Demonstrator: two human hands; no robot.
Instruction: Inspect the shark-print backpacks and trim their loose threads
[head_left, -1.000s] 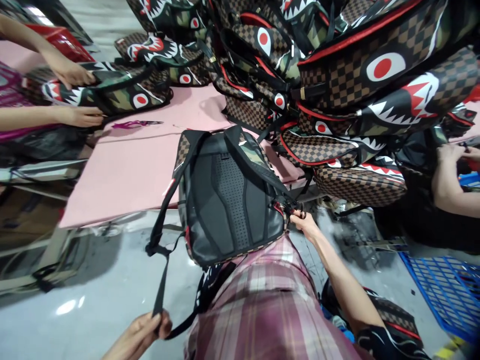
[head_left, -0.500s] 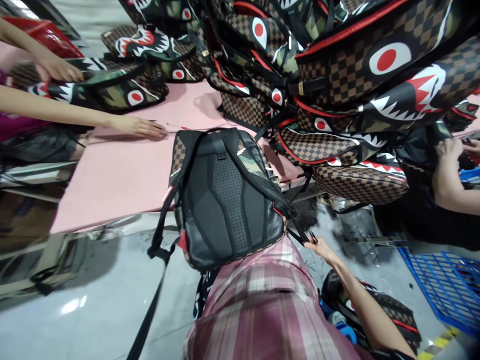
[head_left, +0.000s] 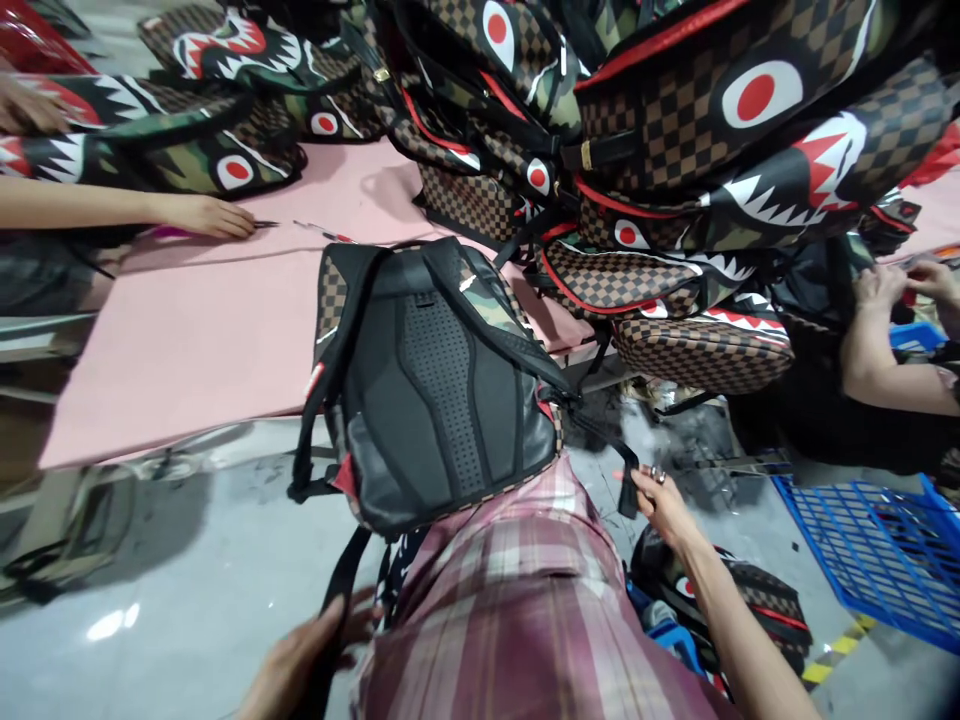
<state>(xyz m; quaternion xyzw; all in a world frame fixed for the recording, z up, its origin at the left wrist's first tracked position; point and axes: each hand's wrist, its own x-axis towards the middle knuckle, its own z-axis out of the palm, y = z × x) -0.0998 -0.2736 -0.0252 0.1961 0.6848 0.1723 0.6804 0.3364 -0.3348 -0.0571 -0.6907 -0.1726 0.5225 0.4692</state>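
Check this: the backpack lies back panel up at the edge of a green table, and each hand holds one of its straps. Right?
Not quite: the head view shows the table is pink, not green. The rest stands: the backpack lies back panel up at its edge, the left hand holding the left strap and the right hand the right strap.

Bag workshop: piled identical backpacks [head_left: 675, 150] around a worktable [head_left: 187, 340].
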